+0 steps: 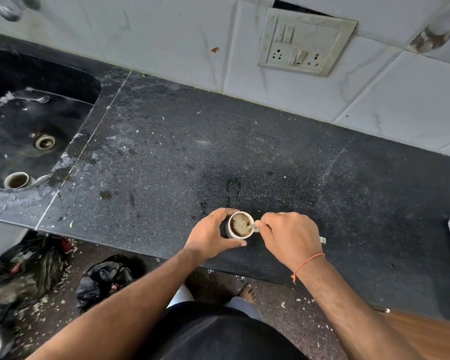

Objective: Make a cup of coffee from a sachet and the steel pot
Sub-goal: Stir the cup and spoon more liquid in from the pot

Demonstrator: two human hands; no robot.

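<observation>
I am steadying the cup (239, 225) near the counter (166, 157) front edge, left hand (210, 236) fingers wrapped around its wall, while right hand (289, 236) fingers are pinching the spoon (252, 226), stirring gently to avoid slopping the frothy coffee.

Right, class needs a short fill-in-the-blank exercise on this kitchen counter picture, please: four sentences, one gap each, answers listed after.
1. The left hand steadies the white cup on the dark ____.
2. The right hand holds a ____ dipping into the cup's frothy brown coffee.
3. A second cup sits inside the ____ at the left.
4. A thin orange thread circles the ____ wrist.

Answers: counter; spoon; sink; right
</observation>
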